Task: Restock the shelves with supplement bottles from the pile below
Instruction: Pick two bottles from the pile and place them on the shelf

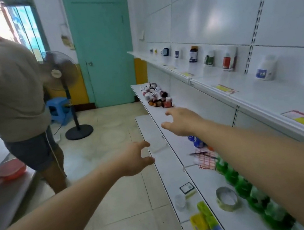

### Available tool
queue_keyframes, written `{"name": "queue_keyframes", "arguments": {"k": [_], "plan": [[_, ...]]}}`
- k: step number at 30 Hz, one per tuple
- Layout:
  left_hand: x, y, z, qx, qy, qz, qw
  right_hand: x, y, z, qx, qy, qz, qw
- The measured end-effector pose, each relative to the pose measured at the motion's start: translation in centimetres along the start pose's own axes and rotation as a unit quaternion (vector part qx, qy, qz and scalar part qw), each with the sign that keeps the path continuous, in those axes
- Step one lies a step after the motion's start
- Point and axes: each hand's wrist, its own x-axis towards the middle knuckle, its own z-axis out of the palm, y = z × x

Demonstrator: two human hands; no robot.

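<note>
A pile of small supplement bottles (155, 95) lies at the far end of the middle white shelf (154, 112). On the upper shelf (247, 91) single bottles stand spaced along the back wall, among them a dark bottle (193, 54), a red-labelled one (228, 61) and a white one (265, 69). My right hand (183, 121) stretches out over the middle shelf just short of the pile, fingers spread, holding nothing. My left hand (136, 160) reaches forward beside the shelf's front edge, fingers loosely curled and empty.
A person (7, 88) stands to the left in the aisle, beside a pedestal fan (69, 100) and a blue stool (58, 109). Green bottles (244, 185), a tape roll (227, 198), a blue bottle (196, 141) and yellow packs (201, 218) lie on the near shelves. A teal door (104, 46) closes the far end.
</note>
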Motion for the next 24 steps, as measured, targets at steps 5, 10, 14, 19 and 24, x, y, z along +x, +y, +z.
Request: {"name": "queue_keyframes", "arguments": {"k": [5,10,14,19,24], "plan": [[11.7,-5.9,-0.8,0.001,-0.012,0.010,1.000,12.6,0.3,4.2,-0.005,-0.020,0.010,1.000],[24.4,-11.5,-3.7,-0.005,-0.039,0.028,0.999,26.5,0.5,6.8,0.034,-0.028,0.056,0.997],[33.5,-14.2,-6.4,0.020,-0.063,0.049,0.997,35.3,1.6,7.6,0.043,-0.034,0.081,0.995],[45.5,-17.6,-6.9,0.022,-0.096,0.064,0.993,45.6,4.8,10.2,0.041,-0.031,0.110,0.993],[58.8,-20.8,-5.6,0.026,-0.115,0.060,0.991,56.8,9.2,15.2,0.048,-0.054,0.155,0.985]]}}
